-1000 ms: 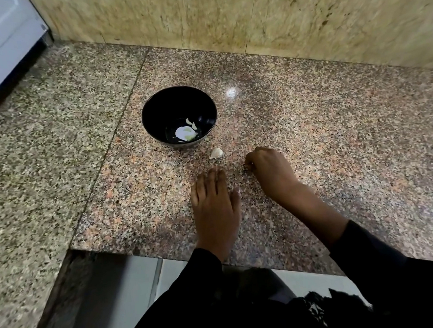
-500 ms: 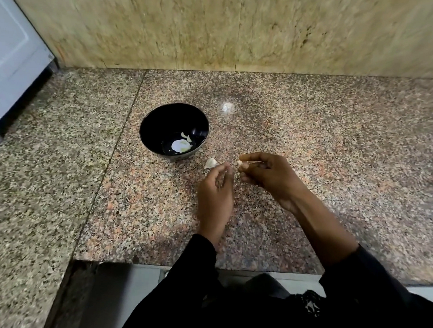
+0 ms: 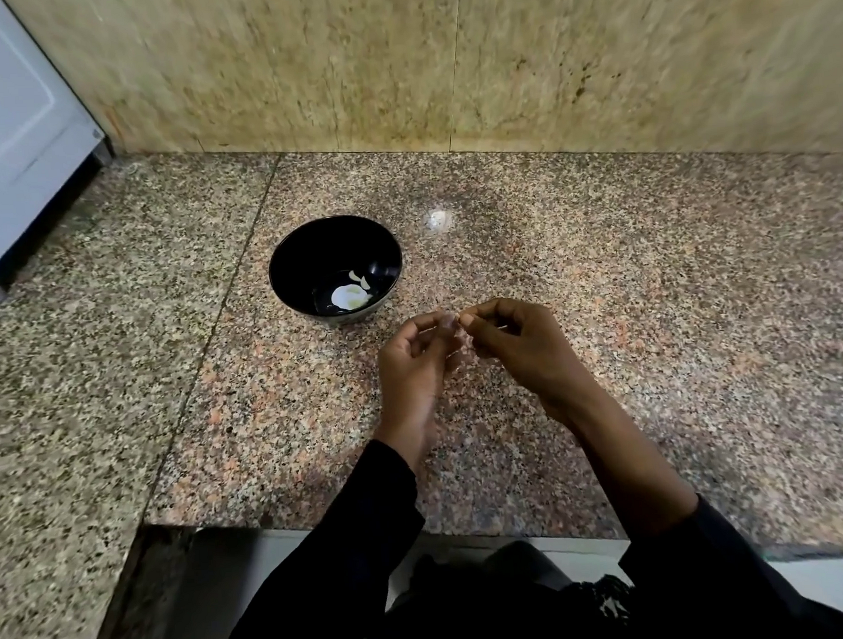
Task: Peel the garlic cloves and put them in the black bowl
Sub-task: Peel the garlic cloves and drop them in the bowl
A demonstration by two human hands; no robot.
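A small pale garlic clove (image 3: pixel 454 323) is pinched between the curled fingertips of the left hand (image 3: pixel 414 363) and right hand (image 3: pixel 518 346), though it is mostly hidden and blurred. The hands are held above the speckled granite counter (image 3: pixel 604 309), just beside the round glossy black bowl (image 3: pixel 299 257), in which pale pieces (image 3: pixel 347 296) are seen.

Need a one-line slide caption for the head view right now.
Both hands, left and right, meet fingertip to fingertip beside the black bowl on the granite counter.
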